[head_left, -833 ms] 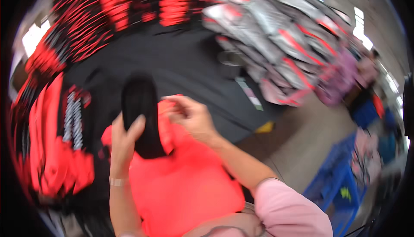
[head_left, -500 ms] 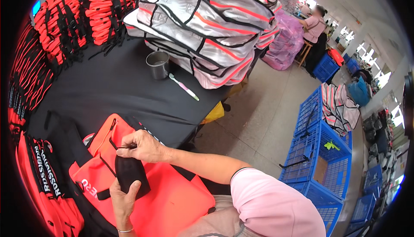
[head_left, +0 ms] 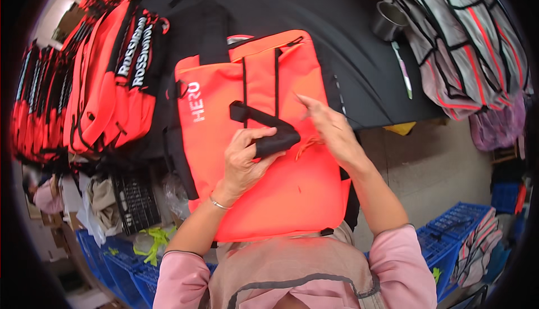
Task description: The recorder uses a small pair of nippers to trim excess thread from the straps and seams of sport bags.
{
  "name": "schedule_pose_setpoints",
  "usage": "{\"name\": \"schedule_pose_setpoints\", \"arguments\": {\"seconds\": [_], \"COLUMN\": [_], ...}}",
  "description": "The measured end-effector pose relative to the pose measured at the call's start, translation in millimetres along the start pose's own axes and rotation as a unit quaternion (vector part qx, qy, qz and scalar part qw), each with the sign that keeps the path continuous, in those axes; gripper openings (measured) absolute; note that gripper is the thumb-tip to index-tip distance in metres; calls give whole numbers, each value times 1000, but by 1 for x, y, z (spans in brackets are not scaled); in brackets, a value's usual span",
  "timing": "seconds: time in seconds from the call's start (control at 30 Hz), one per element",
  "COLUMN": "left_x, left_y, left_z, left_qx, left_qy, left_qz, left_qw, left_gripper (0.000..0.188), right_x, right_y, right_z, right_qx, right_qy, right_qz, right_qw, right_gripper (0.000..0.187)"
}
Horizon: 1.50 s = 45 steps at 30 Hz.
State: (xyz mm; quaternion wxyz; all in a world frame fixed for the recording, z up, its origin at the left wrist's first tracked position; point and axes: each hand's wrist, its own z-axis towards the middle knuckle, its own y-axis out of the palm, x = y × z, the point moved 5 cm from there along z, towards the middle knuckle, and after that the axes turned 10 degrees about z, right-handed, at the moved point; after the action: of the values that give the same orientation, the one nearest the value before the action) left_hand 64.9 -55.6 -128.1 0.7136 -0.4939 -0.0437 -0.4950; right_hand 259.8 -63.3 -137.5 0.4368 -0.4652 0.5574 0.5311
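Over the orange bag [head_left: 264,208], my left hand [head_left: 243,162] grips a partly hidden black strap [head_left: 287,136]; whether my blurred right hand [head_left: 333,129] holds anything, I cannot tell.

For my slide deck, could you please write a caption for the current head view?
Left hand gripping a black piece over an orange bag, right hand close by, metal cup farther off.

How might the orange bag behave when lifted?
The orange bag is probably light for its size, since it lies fairly flat. Its black strap likely flops, as it bends back sharply at the left hand.
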Motion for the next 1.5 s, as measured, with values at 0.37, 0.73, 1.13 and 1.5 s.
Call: {"name": "schedule_pose_setpoints", "arguments": {"seconds": [0.37,0.73,1.13,1.5], "left_x": [7,8,3,-9], "left_y": [12,12,20,16], "left_z": [-5,-12,0,-79], "left_qx": [8,-2,-12,-238], "left_qy": [26,75,78,214], "left_qz": [-23,-10,-38,61], "left_qw": [999,997,996,945], "left_gripper": [28,29,32,77], "right_x": [-10,-9,-4,14], "right_y": [-3,2,-12,-29], "right_z": [-60,-57,-49,-48], "right_qx": [112,86,116,139], "right_qy": [-95,-59,-56,-95], "right_qz": [-161,-184,-101,-38], "right_qw": [976,977,986,985], "right_gripper": [16,18,19,27]}}
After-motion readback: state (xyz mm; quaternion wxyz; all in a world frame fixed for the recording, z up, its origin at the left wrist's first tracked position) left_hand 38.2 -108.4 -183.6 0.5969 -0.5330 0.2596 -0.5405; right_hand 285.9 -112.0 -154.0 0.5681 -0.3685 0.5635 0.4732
